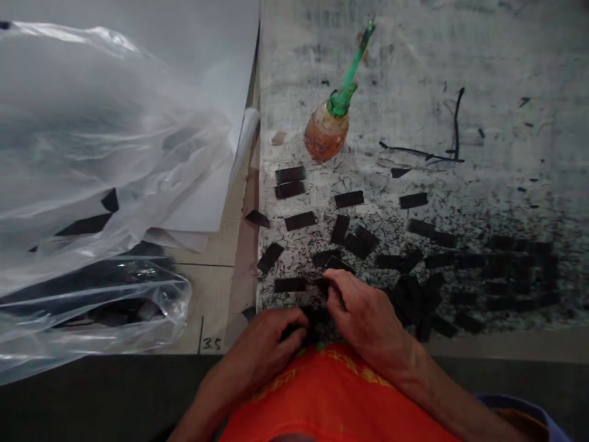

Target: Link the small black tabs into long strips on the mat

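My left hand [271, 339] rests at the table's near edge, thumb and fingers curled in around something dark that I cannot make out. To its right, my right hand [361, 308] is closed too, its index finger bent toward a black rectangular piece [339, 264]; whatever its fingers hold is hidden. Another black strip [289, 285] lies flat just beyond my left hand. A heap of black pieces [414, 298] sits right of my right hand, and several more are scattered farther up the sheet. Dark shadow fills the gap between both hands.
An orange-tinted bottle [326, 132] with a green brush-like top lies beyond the pieces on the stained white sheet [414, 49]. Thin black offcuts [456, 126] lie to its right. Clear plastic bags [92, 153] with black scraps cover the left, over white paper [193, 209].
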Demonstrator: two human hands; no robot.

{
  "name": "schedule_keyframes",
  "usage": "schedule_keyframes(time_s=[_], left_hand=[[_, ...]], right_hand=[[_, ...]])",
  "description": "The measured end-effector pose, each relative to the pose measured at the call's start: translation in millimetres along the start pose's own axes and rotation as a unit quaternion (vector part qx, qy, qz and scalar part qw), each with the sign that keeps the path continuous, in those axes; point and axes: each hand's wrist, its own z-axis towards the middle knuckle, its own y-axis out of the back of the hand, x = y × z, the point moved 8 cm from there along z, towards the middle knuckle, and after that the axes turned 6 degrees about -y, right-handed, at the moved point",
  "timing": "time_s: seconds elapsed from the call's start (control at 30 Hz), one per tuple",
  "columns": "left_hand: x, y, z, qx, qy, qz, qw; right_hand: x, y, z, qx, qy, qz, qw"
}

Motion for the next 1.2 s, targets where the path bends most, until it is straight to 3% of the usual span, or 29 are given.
schedule_keyframes(time_s=[0.2, 0.27, 0.43, 0.5, 0.63, 0.7, 0.83, 0.93, 1.1, 1.2], left_hand=[[-1, 1.9, -1, -0.002, -0.001, -0.016, 1.000], [-2, 2.6, -3, 0.001, 0.002, -0.025, 1.000], [-11, 8.2, -6, -0.019, 0.011, -0.038, 0.999], [-18, 12.8, -4, -0.048, 0.005, -0.052, 0.997], [-35, 20.4, 7, -0.104, -0.030, -0.075, 0.991], [-41, 21.4, 14, -0.111, -0.034, -0.064, 0.991], [-52, 21.0, 29, -0.100, -0.043, -0.030, 0.994], [-69, 25.8, 40, -0.112, -0.092, 0.023, 0.989], [-91, 45.2, 55, -0.208, -0.165, 0.154, 0.952], [-93, 43.1, 63, -0.203, -0.188, 0.210, 0.938]], right_hand=[[-20, -6, 6, 0.067, -0.087, 0.216, 0.970], [-18, -5, 5, 0.066, -0.066, 0.210, 0.973], [-11, 18, -8, -0.027, 0.022, 0.162, 0.986], [-7, 19, -12, 0.010, 0.025, 0.199, 0.980], [-2, 6, -15, 0.151, -0.027, 0.293, 0.944], [-6, 4, -13, 0.166, -0.056, 0.334, 0.926], [-26, 8, -10, 0.134, -0.089, 0.358, 0.920], [-46, 11, -8, 0.103, -0.113, 0.353, 0.923], [-89, 40, 3, -0.043, -0.183, 0.307, 0.933], [-100, 53, 14, -0.088, -0.199, 0.283, 0.934]])
